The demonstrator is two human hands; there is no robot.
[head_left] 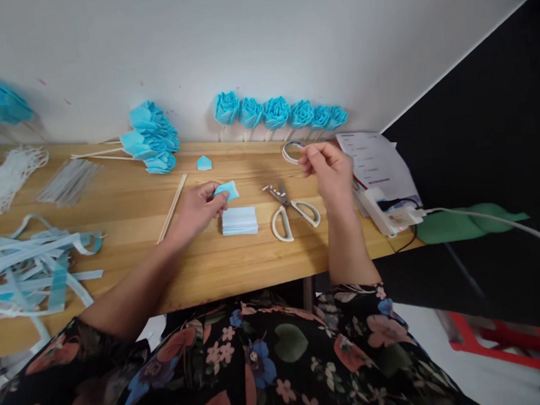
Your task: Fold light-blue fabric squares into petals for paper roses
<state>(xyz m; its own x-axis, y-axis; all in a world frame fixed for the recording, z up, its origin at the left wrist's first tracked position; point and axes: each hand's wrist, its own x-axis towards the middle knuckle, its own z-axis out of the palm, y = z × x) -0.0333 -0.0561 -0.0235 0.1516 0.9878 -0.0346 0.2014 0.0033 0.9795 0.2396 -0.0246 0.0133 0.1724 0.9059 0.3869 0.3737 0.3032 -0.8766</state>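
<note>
My left hand (pixel 203 206) is closed, pinching a small folded piece of light-blue fabric (pixel 230 191) between thumb and fingers. Just in front of it lies a neat stack of pale blue fabric rectangles (pixel 239 223). Raised over the right side of the table, my right hand (pixel 327 166) has its thumb and index finger pressed together; what they hold, if anything, is too small to make out. A tape roll (pixel 289 154) stands behind those fingers. Open scissors with white handles (pixel 285 202) lie between the hands. Farther back rests another folded blue piece (pixel 204 163) with a pointed top.
Several blue fabric roses (pixel 276 112) on sticks lean against the wall, with a bunch (pixel 153 137) lying left. Also left are wooden sticks (pixel 172 206), white loops (pixel 8 181), thin strips (pixel 70 182) and fabric offcuts (pixel 53 272). A power strip (pixel 382 211) and paper (pixel 379 158) sit right.
</note>
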